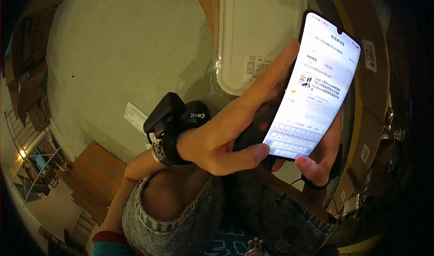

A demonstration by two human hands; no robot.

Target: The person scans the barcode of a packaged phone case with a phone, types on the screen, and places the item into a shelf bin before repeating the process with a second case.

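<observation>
A lit smartphone [316, 89] is tilted in front of me, showing a page of text and a product listing above an on-screen keyboard. My left hand [230, 129] grips its left side, with fingers along the edge and the thumb at the keyboard's lower left corner. At the lower right, my right hand [327, 152] supports the phone; its thumb is by the bottom edge and some of its fingers are hidden behind. A black strapped device [169, 120] sits on my left wrist beside a metal bracelet [158, 152].
A white plastic tray or lid [262, 21] in clear wrapping lies beyond the phone, with a printed label [257, 66]. Cardboard boxes [370, 98] line the right side. More cardboard [97, 174] lies at left on the pale floor [126, 43], near a metal rack [31, 174].
</observation>
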